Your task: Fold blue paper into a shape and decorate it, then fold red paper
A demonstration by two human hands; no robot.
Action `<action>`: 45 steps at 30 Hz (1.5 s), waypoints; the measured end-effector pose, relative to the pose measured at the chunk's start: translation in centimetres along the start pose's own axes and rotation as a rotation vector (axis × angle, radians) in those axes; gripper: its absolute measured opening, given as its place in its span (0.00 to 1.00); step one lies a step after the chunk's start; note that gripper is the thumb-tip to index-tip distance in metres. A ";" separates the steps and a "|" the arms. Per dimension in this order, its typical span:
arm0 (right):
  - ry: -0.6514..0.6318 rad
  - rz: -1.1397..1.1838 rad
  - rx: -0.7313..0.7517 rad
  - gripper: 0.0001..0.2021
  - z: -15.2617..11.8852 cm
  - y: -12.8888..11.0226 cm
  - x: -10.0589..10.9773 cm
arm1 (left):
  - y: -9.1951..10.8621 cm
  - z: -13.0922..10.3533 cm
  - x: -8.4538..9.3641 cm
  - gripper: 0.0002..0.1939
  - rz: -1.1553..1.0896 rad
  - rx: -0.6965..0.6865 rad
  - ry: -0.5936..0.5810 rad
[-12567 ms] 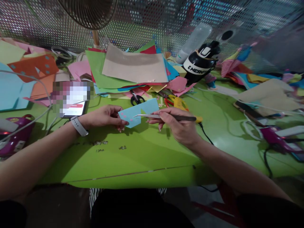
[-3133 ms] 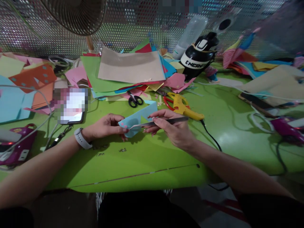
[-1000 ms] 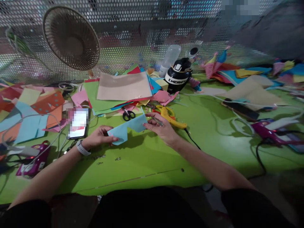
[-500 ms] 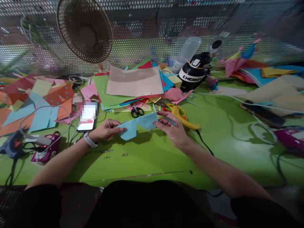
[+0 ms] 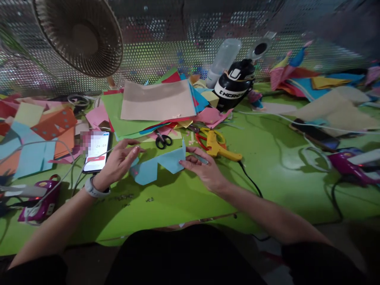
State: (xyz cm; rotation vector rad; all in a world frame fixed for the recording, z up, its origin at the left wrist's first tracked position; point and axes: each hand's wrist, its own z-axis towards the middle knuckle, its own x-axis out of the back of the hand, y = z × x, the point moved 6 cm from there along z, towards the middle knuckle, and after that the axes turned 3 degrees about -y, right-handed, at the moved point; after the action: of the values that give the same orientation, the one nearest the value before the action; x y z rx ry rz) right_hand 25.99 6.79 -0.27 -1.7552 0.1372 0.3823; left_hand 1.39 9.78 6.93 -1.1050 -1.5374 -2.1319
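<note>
A light-blue paper strip [image 5: 169, 161] with angular cut edges is held above the green table, its right end bent upward. My right hand [image 5: 202, 168] pinches that right end between thumb and fingers. A slim grey tool [image 5: 203, 160], its kind unclear, is tucked among the same fingers. My left hand [image 5: 120, 162] is beside the strip's left end, fingers stretched and apart, gripping nothing. Black-handled scissors [image 5: 163, 140] lie just beyond the strip. To their right are a yellow glue gun [image 5: 221, 146] and red-and-yellow-handled scissors [image 5: 204, 136].
A phone [image 5: 96, 152] lies left of my left hand, with cables around it. Stacked coloured sheets [image 5: 157, 101] are behind the strip, and a fan [image 5: 81, 39] stands at the back left. A black bottle [image 5: 234, 85] leans at the back. Paper scraps [image 5: 35, 146] cover the left side.
My left hand has let go of the strip's left end and opened, shifting slightly left. My right hand keeps hold of the other end. The whole view has shifted a little.
</note>
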 end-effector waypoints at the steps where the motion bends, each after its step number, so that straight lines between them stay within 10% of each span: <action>1: 0.004 0.019 -0.003 0.24 0.0 0.1 0.0 | 0.1 0.0 0.1 0.31 -0.041 0.019 0.007; 16: 0.012 -0.014 0.010 0.24 0.0 0.9 0.3 | 1.0 3.2 -2.7 0.15 -0.392 0.182 -0.558; 22: 0.075 0.021 0.015 0.23 0.3 0.4 0.6 | 0.5 3.6 -3.8 0.14 -0.518 0.260 -0.557; 35: 0.136 0.001 0.081 0.21 1.2 -1.5 1.7 | -1.2 -0.1 1.0 0.40 -0.125 -0.012 -0.153; 41: 0.088 -0.038 0.063 0.21 1.3 -0.1 1.1 | -2.0 -1.5 -1.7 0.19 -0.632 0.174 -0.514; 45: -0.012 -0.150 0.047 0.21 1.3 -0.1 1.0 | -2.5 -1.8 -1.8 0.14 -0.776 0.255 -0.554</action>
State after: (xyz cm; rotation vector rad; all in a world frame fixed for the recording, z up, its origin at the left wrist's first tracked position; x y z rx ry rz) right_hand 26.76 8.15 -0.74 -1.7040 0.0062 0.2784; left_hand 0.34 8.81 3.69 -1.1914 -2.7782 -2.0150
